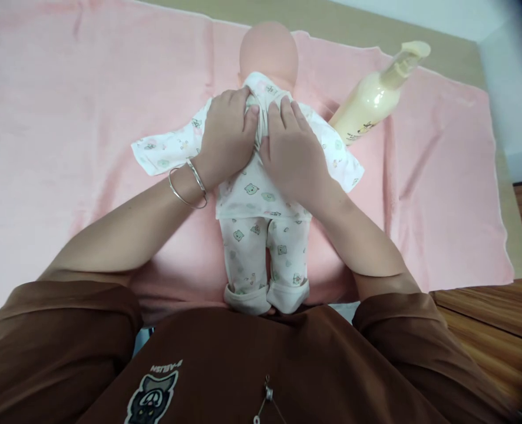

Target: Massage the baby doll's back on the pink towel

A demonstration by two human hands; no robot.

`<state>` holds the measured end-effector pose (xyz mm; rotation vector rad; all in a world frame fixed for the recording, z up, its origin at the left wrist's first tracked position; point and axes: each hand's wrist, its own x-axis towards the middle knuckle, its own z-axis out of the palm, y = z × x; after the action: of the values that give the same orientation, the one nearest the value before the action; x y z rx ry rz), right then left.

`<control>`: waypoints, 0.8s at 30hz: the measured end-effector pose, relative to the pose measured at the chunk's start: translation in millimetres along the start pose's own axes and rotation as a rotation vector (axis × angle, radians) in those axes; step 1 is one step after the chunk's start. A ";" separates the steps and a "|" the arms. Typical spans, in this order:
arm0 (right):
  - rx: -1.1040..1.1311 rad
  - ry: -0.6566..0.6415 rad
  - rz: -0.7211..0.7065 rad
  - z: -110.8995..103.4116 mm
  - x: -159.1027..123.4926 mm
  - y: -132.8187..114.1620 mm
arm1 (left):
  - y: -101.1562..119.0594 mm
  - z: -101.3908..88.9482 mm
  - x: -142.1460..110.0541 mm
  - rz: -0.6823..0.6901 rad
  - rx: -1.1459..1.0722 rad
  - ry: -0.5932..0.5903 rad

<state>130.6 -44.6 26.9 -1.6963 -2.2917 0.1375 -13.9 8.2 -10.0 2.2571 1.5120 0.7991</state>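
A bald baby doll (268, 50) lies on a pink blanket with its head away from me, and no face shows. It has on a white printed top (261, 194) and matching trousers (245, 253) with turned-up cuffs. My left hand (230, 132), with silver bangles at the wrist, rests on the upper left of the top, thumb apart, fingertips bent partly out of sight. My right hand (293, 147) lies open on the upper right, fingers stretched toward the neck. Between the two hands the cloth is creased and bunched near the collar. The doll's sleeves spread out to both sides.
To the right of the doll a cream pump bottle (371, 97) lies tilted on the pink blanket (446, 165). Beyond the blanket shows a tan table edge (459, 59). Wood-grain boards (486, 324) are at the lower right.
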 end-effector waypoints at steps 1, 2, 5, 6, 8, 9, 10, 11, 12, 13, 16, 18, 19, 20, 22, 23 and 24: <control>-0.004 0.009 -0.008 0.3 5.1 6.9 | 6.6 -2.2 -5.5 -0.029 0.022 0.011; -0.004 0.018 -0.006 0.9 12.0 16.1 | 14.6 -4.9 -12.1 -0.055 0.052 0.010; 0.004 0.012 0.063 3.7 33.4 45.7 | 36.0 -13.1 -29.3 -0.059 0.124 -0.054; -0.007 -0.004 0.076 4.2 38.0 51.8 | 38.9 -14.9 -31.4 -0.056 0.135 -0.072; -0.063 -0.035 0.081 3.8 39.8 53.8 | 35.0 -15.2 -28.1 -0.043 0.115 -0.088; -0.095 -0.046 0.076 2.8 37.1 49.7 | 28.8 -13.3 -23.0 -0.039 0.090 -0.073; -0.126 -0.056 0.072 1.4 32.5 42.9 | 20.6 -10.2 -16.3 -0.039 0.059 -0.048; -0.158 -0.067 0.069 -0.3 26.5 34.3 | 11.5 -6.0 -8.9 -0.044 0.031 -0.021; -0.182 -0.073 0.056 -2.0 20.2 25.2 | 2.7 -1.3 -1.7 -0.059 0.024 0.014; -0.203 -0.077 0.037 -3.6 14.2 16.6 | -4.8 3.5 4.5 -0.066 0.032 0.024; -0.247 -0.083 -0.026 -6.0 5.7 3.5 | -12.2 12.5 10.7 -0.084 0.132 0.073; -0.175 -0.045 -0.037 -4.3 10.3 9.3 | -3.4 10.8 2.8 -0.065 0.190 0.073; -0.129 -0.016 -0.024 -2.5 15.0 15.9 | 4.0 7.9 -3.9 -0.048 0.204 0.065; -0.085 0.012 -0.007 -0.2 20.5 23.9 | 12.4 4.2 -11.4 -0.024 0.209 0.044; -0.035 0.028 0.048 4.7 31.4 40.1 | 27.8 -3.3 -25.4 0.003 0.210 0.017; -0.032 0.018 0.065 6.7 35.6 46.4 | 33.0 -6.0 -30.1 0.009 0.216 0.002; -0.033 0.007 0.072 8.0 38.3 50.6 | 35.5 -7.5 -32.5 0.014 0.217 -0.005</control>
<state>164.7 7.8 13.4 -1.7932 -2.2406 0.1086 -1.4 -36.1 6.0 2.4223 1.6536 0.6607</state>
